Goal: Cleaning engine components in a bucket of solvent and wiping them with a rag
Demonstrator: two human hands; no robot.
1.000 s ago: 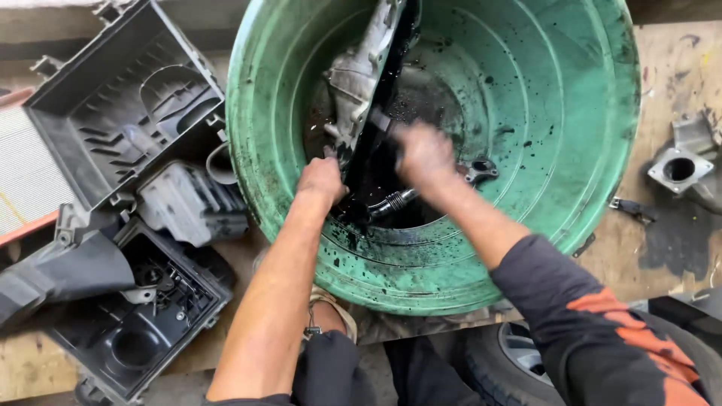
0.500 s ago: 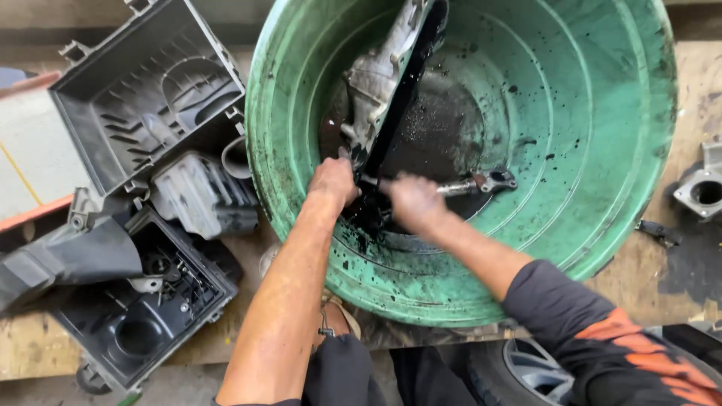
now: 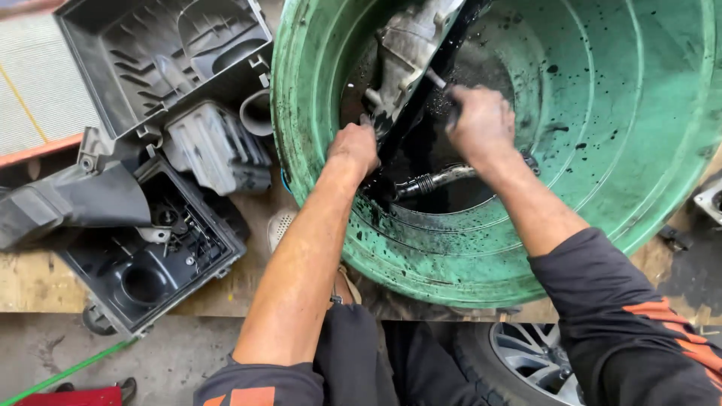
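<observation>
Scrubbing goes on in the head view, the only view here: both hands are down inside the big green tub (image 3: 481, 256), working on a grey metal casing (image 3: 406, 45) that leans upright in black oily liquid (image 3: 429, 162) at the tub bottom. Left hand (image 3: 353, 146) is clenched at the near edge of the casing, seemingly gripping its lower rim to steady it. Right hand (image 3: 481, 120) is closed around something dark, probably a brush handle, though what it is cannot be told for sure. Change since half a second ago: the right hand was lower, near the left hand and just beside the metal pipe piece (image 3: 436, 180) lying in the liquid; now it has come up and to the right, alongside the casing's dark right side, so the stroke has moved up the part. Left hand has barely shifted, still pinning the same spot. Judged from that, the cleaning is mid-way, one hand holding and the other sweeping, with the casing still dirty and wet. The camera has also dipped closer, so the tub fills more of the frame. Left of the tub on the wooden boards (image 3: 37, 282) sit black plastic housings: an open box far left (image 3: 150, 60), a grey ribbed cover (image 3: 210, 150) near the tub wall, and a second open box (image 3: 150, 263) nearer. A car wheel (image 3: 526, 361) shows at the near edge.
</observation>
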